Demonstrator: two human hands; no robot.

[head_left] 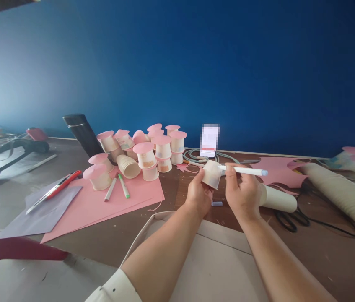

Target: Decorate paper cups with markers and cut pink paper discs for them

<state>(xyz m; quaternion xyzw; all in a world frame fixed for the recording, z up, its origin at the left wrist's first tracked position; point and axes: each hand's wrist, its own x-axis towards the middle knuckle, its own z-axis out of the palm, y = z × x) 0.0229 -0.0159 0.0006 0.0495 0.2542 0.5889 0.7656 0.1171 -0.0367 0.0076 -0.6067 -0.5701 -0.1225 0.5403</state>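
Note:
My left hand (198, 193) is closed around a white paper cup (211, 174), held tilted above the table. Between the fingers of my right hand (243, 191) is a white marker (248, 170) with a pale blue end. Its tip meets the side of the cup, or comes very close to it. A small blue-violet marker cap (217, 204) lies on the table below the cup. Beside my right wrist, another white paper cup (279, 199) or short stack of cups lies on its side.
Several cups with pink paper tops (143, 147) stand at left, near a black flask (81, 134). Pink sheets (79, 214), two markers (123, 186) and a red cutter knife (64, 184) lie nearer. A phone (209, 140) leans on the wall; a long cup stack (337, 193) lies right.

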